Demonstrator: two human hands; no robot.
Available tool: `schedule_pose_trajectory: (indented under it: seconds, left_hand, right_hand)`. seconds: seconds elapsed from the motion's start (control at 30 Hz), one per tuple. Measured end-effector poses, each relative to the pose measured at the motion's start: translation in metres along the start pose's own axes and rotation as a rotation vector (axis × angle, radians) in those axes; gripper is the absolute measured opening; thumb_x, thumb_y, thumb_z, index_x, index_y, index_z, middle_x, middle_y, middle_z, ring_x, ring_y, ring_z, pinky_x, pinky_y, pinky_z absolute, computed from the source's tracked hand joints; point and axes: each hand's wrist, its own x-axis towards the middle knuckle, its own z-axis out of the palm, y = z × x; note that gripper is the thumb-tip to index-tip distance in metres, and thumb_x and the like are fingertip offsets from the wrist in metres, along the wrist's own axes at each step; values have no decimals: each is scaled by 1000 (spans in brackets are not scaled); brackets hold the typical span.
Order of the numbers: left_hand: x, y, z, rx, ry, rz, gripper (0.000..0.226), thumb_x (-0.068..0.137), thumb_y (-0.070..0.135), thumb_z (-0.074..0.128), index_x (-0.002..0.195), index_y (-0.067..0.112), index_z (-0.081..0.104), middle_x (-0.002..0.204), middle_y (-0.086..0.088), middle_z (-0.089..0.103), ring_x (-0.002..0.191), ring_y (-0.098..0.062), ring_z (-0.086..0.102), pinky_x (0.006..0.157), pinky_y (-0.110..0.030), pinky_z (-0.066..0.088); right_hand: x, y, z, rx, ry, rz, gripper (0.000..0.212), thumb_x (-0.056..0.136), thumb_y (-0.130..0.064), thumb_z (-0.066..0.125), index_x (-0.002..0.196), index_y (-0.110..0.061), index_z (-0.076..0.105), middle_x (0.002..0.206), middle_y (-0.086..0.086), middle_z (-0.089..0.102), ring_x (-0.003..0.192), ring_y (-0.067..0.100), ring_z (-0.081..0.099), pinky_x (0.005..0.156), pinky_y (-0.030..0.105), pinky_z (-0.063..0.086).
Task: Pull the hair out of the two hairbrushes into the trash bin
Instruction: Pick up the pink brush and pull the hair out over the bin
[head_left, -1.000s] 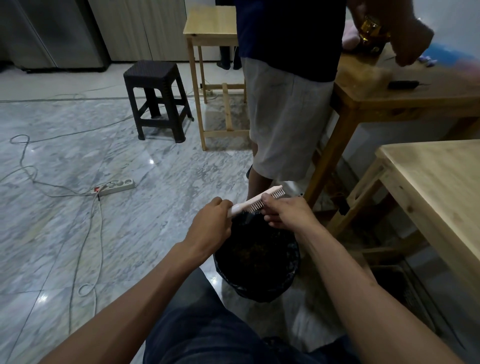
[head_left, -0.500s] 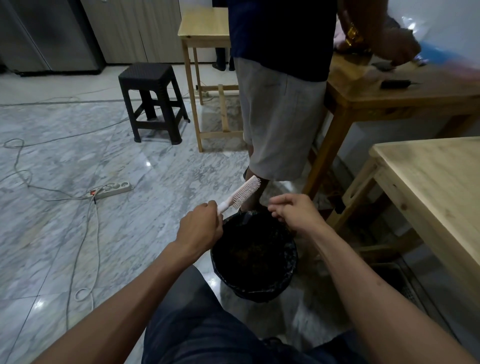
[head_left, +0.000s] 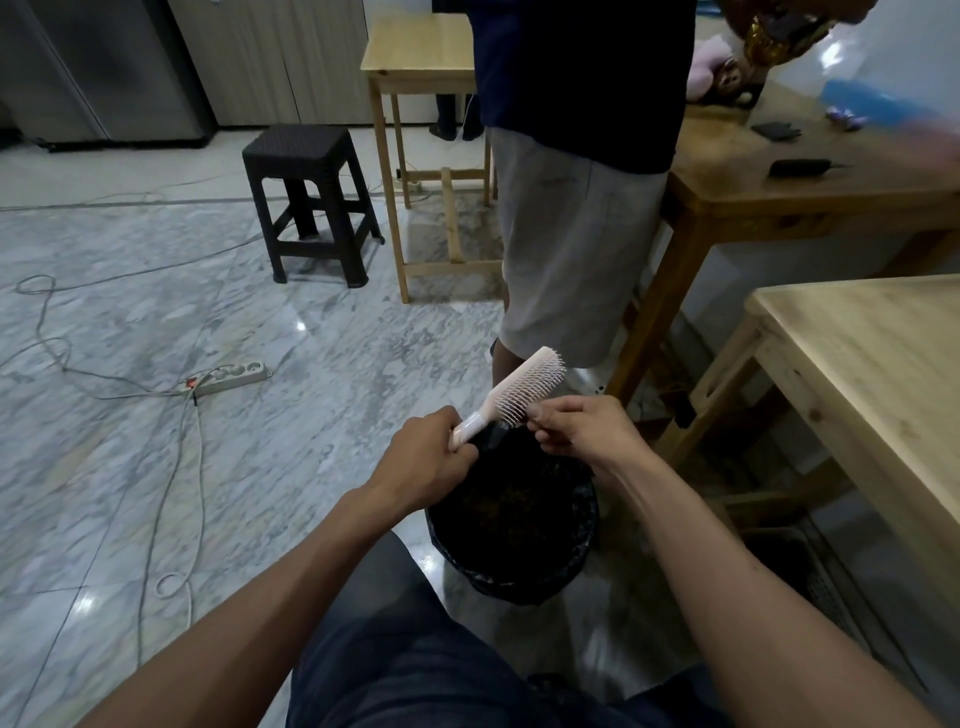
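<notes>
— Right, what's he doing now?

— His left hand grips the brush by the handle, fingers wrapped round it, head tilted up and away over the bin.

— And the other hand?

— A moment ago it hung apart from the brush, over the bin's far rim. Now the right hand is back at the bristles, fingertips pinched at the lower rows. Whether there's hair between them, I can't tell from here; it's too fine to see.

— So he dropped a tuft and went back for more?

— That's my guess. The hand went out over the bin and returned, which looks like one pull finished and another starting. The bristles look mostly pale and clean, so this brush may be nearly done.

— The second brush?

— Not in sight. A dark thing lies on the table behind the person standing there, but I can't say what it is.

— Bin's in the right spot?

— Directly under both hands, on the floor between his knees and the standing person's legs. Anything he pulls should fall straight in.
</notes>
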Motion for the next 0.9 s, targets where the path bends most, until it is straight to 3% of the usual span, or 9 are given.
schedule_pose_trajectory:
  seconds: [0.23,0.37,0.43,0.53,0.57,0.63,0.7,0.8,0.9]
  left_hand:
    - [4,-2,-10,-29,88,-71,6,85,20,59,83,15,55,68,-1,57,55,-14,49,48,-29,30]
    - [3,-2,-10,-40,86,-67,5,85,19,58,86,14,57,71,-4,61,57,-16,51,49,-29,34]
    - [2,-1,-9,-55,85,-66,5,86,19,59,87,14,57,71,-4,61,57,-15,51,49,-29,34]
    - [2,2,-8,-55,83,-64,6,85,20,59,87,14,58,71,-2,59,58,-16,50,49,-29,33]
    - [2,2,-7,-52,81,-63,7,85,20,59,87,14,57,71,-2,59,58,-16,50,49,-29,32]
    - [3,4,-7,-45,82,-58,7,85,20,59,86,14,56,71,-3,59,58,-17,50,49,-30,32]
    - [3,5,-8,-40,82,-54,7,85,20,59,86,14,56,71,-3,59,58,-18,50,49,-30,32]
    - [4,5,-7,-34,85,-58,8,86,22,60,87,15,55,73,-4,61,60,-19,51,50,-30,33]
    - [5,5,-5,-19,83,-58,11,87,26,59,92,17,56,78,-4,65,66,-22,58,54,-33,39]
  right_hand:
    - [-9,8,-11,-130,117,21,13,97,-13,71,93,-3,77,77,6,72,68,11,62,64,20,57]
    - [-6,12,-10,-343,77,49,39,106,-37,55,87,-12,80,74,1,78,82,9,67,81,26,48]
    - [-3,13,-8,-413,32,73,48,106,-49,48,98,-16,81,92,-1,81,101,10,68,95,29,43]
    - [0,11,-2,-425,34,62,50,100,-58,52,124,-20,74,123,-2,73,118,17,64,109,38,46]
    - [1,10,-1,-403,46,45,46,99,-54,56,125,-21,73,125,-1,72,119,18,65,108,38,48]
    - [1,10,-1,-393,26,15,31,98,-25,63,128,-19,71,123,3,73,111,19,68,95,30,54]
    - [3,8,-5,-489,-46,26,51,89,1,55,134,-20,66,130,5,69,107,20,67,81,26,54]
    - [2,3,-7,-720,-110,46,78,76,-10,63,150,-31,48,149,2,50,132,27,54,99,35,52]
    - [1,0,-1,-522,-160,30,84,82,-18,73,157,-26,35,148,5,52,125,18,59,103,36,51]
